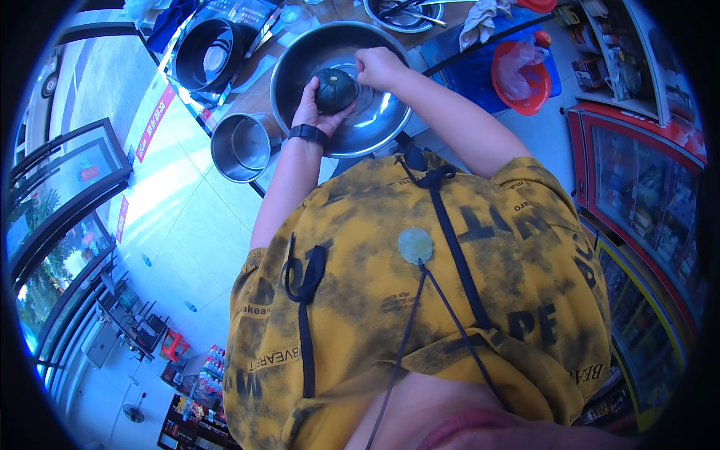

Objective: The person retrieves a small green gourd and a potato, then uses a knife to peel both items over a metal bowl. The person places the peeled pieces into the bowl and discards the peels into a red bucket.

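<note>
A small dark green squash [335, 91] rests in my left hand [322, 115], held over a wide stainless steel bowl [368, 147]. The thumb lies along its side and the fingers pass beneath it; its pale stem end faces up. My right hand [378, 68] is curled over the right part of the same bowl, just beside the squash and apart from it. Its fingers are bent inward, and whether they pinch something small cannot be seen. Light glints off the metal under both hands.
Left of the bowl stand a steel pot [242, 149] and a black round pan [207, 55]. A smaller metal bowl with utensils [404, 16] lies beyond. On the right, an orange-red basin [526, 101] holds plastic bags, near a white cloth [478, 22]. A red-framed glass-door cooler [635, 185] stands farther right.
</note>
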